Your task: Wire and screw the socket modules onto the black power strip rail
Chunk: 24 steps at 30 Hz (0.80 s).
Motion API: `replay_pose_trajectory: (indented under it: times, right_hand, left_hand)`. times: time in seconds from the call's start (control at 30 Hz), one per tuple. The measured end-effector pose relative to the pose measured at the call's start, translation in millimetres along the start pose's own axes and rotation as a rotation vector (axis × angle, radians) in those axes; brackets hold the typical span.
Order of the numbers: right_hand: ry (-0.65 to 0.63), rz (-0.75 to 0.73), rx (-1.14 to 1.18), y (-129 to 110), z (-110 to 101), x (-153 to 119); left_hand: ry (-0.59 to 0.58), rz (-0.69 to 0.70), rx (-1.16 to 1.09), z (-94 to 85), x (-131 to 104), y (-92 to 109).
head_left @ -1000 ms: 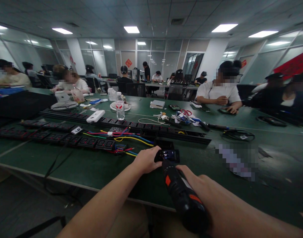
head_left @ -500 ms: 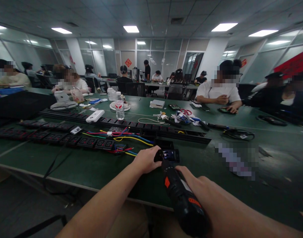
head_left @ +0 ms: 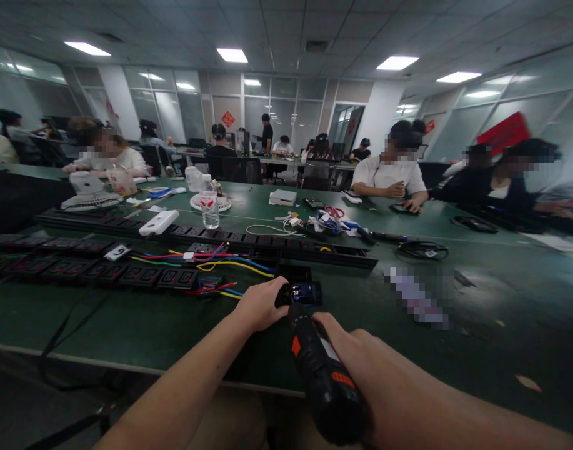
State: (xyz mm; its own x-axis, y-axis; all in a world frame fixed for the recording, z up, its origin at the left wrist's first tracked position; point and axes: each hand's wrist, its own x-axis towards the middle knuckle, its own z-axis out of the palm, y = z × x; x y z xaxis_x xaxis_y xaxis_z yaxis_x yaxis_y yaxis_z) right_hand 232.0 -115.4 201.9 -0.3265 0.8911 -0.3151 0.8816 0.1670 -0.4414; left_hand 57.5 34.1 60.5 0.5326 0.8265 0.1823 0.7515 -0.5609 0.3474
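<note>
My left hand (head_left: 264, 304) grips the left end of a small black module (head_left: 307, 292) with a glossy face, lying at the table's middle. My right hand (head_left: 347, 350) is wrapped round a black power screwdriver (head_left: 321, 375) with orange marks. The tool's front end points at the module, close to my left fingertips; its tip is hidden. Yellow and blue wires (head_left: 234, 265) run from the left toward the module. Left of my hand lie black socket strips (head_left: 159, 276) with red and blue wire ends.
A long black rail (head_left: 333, 253) crosses behind the module. Beyond it are a water bottle (head_left: 210, 203), a white box (head_left: 159, 223), a fan (head_left: 92, 200) and a tangle of cables (head_left: 335, 222). Several people sit around; one in white (head_left: 387, 175) works across the green table (head_left: 492, 281).
The view has turned slightly right, so the whole scene sits further left. Both hands keep their holds on the module and the screwdriver.
</note>
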Motion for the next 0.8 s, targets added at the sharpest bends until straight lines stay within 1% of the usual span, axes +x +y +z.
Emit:
replay_pose_trajectory:
  times: [0.13,0.3,0.57,0.8]
  right_hand:
    - [-0.004,0.024,0.004,-3.9,-1.3,0.3]
    - [0.002,0.005,0.017,-4.1,-0.5,0.2]
    - [0.012,0.0,0.007,-1.1,0.6,1.1]
    - [0.013,-0.003,-0.022,-1.6,0.8,-0.4]
  left_hand:
    - [0.012,0.006,-0.004,-0.5,-0.2,0.1]
    - [0.04,0.019,-0.006,2.3,0.8,-2.1]
    - [0.011,-0.004,-0.007,1.4,0.4,-1.0]
    - [0.018,-0.002,-0.001,2.3,0.8,-1.0]
